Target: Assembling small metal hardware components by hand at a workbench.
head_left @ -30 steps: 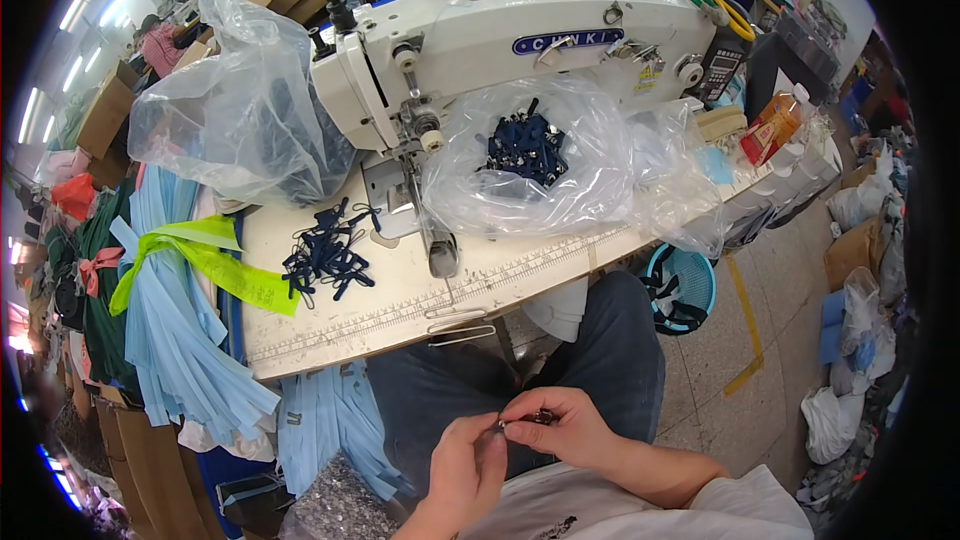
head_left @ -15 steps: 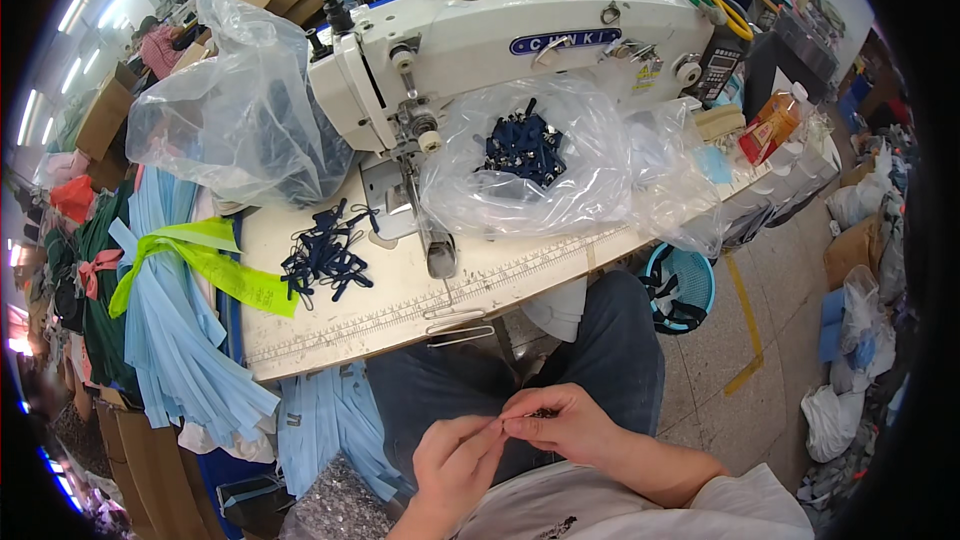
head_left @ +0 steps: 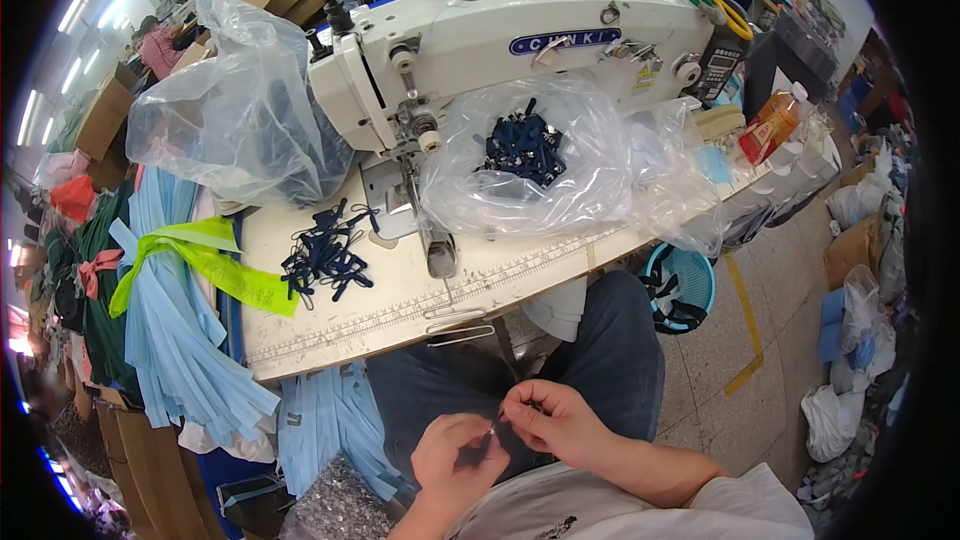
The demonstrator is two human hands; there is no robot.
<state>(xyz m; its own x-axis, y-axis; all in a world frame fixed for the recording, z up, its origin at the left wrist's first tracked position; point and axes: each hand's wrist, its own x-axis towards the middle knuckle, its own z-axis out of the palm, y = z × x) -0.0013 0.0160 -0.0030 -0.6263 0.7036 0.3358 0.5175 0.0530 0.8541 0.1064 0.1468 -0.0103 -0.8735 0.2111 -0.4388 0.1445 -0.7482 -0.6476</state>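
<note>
Both hands are over my lap, below the table's front edge. My left hand (head_left: 458,458) is closed in a pinch, thumb and forefinger meeting near a tiny bright glint; what it grips is too small to make out. Just to its right, my right hand (head_left: 562,426) pinches a small dark piece (head_left: 503,414) at its fingertips, mostly hidden by the fingers. On the sewing machine table (head_left: 520,275) lies a loose pile of dark blue looped cord pulls (head_left: 328,252). More dark blue pulls with silvery metal bits (head_left: 524,148) fill an open clear plastic bag (head_left: 590,195).
A white sewing machine (head_left: 460,45) spans the table's back. Light blue fabric strips (head_left: 185,340) and a lime-green strip (head_left: 215,255) hang over the left side. A turquoise basket (head_left: 700,275) stands on the floor at right. An orange-labelled bottle (head_left: 775,125) sits at the table's right end.
My hands' fingertips, close together before, have moved slightly apart. The left hand's fingers have curled more, and the right hand has shifted a little up. The table things have not moved.
</note>
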